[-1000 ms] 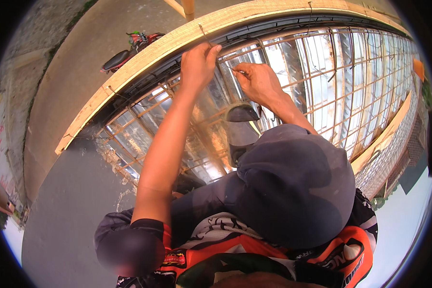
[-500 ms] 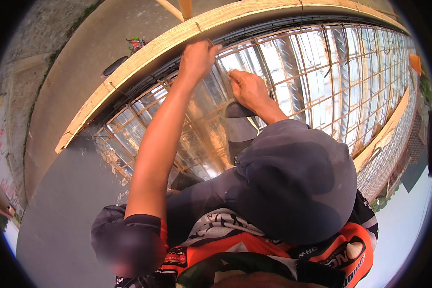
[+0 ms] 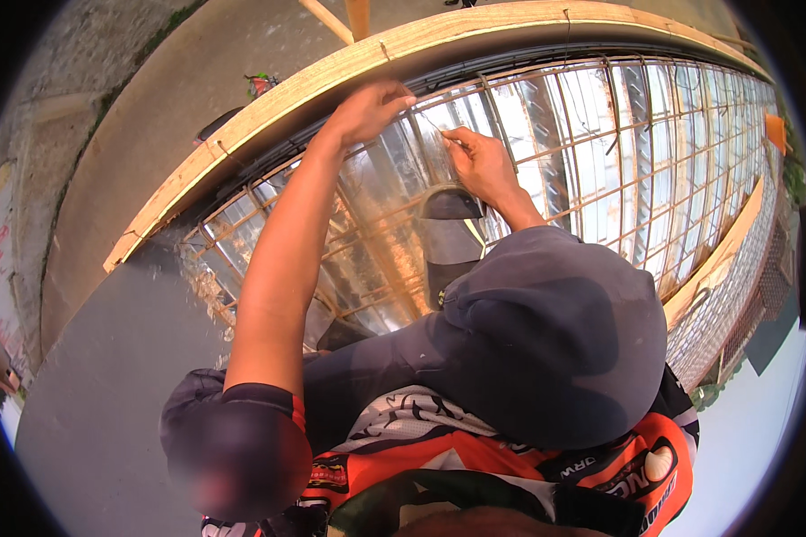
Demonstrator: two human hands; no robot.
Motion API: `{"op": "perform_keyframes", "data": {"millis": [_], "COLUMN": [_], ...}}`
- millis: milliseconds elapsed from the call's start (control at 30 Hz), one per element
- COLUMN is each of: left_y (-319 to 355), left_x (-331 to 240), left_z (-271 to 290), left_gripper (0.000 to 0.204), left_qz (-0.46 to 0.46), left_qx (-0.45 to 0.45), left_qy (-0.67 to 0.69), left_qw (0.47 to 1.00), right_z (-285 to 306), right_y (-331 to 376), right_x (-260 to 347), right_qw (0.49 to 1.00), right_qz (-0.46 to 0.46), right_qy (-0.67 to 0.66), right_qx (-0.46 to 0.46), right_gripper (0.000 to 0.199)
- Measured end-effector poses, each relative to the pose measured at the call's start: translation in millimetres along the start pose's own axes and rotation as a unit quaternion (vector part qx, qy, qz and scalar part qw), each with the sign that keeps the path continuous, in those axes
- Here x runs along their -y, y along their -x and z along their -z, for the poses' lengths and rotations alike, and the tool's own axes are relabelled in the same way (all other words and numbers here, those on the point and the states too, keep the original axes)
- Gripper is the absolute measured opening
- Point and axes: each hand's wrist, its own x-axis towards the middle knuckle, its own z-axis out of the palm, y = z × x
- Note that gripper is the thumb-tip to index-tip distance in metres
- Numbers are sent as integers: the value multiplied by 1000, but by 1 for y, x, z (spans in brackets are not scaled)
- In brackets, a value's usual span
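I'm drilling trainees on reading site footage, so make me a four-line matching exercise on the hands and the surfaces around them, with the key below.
Column one
1. Left hand
2. Right hand
3. Timber board
4. Flat panel

Column two
A. Dull grey, at the lower left of the picture
B. Farther from the timber, fingertips pinched on what looks like a thin wire
C. Pale yellow, curving across the top of the picture
D. Close by the timber, the more leftward of the two hands

Right pairs: 1-D, 2-B, 3-C, 4-A
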Motion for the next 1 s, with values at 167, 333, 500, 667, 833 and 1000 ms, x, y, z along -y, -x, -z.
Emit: {"op": "perform_keyframes", "data": {"millis": [167,333,500,667,833,1000], "left_y": [2,6,13,8,12,15], "left_x": [-10,-18,-22,-37,-6,-16], "left_z": [-15,-26,-41,-45,-22,-4], "left_gripper": [51,41,37,39,29,34], "left_qz": [67,73,26,55,5,6], "left_qx": [-33,-84,-215,-212,-105,-21], "left_qy": [45,60,25,-1,125,48], "left_qw": [996,992,976,976,987,999], "right_z": [-10,-16,5,4,42,37], "right_y": [-6,1,4,-18,-70,-108], "right_x": [-23,-11,22,-3,16,26], "right_qw": [998,999,994,991,996,980], "right_qz": [50,26,-86,-57,55,94], "right_qy": [1,-31,-57,-114,66,174], "right_qx": [-27,-23,48,33,16,31], "right_gripper": [26,28,30,29,24,26]}}
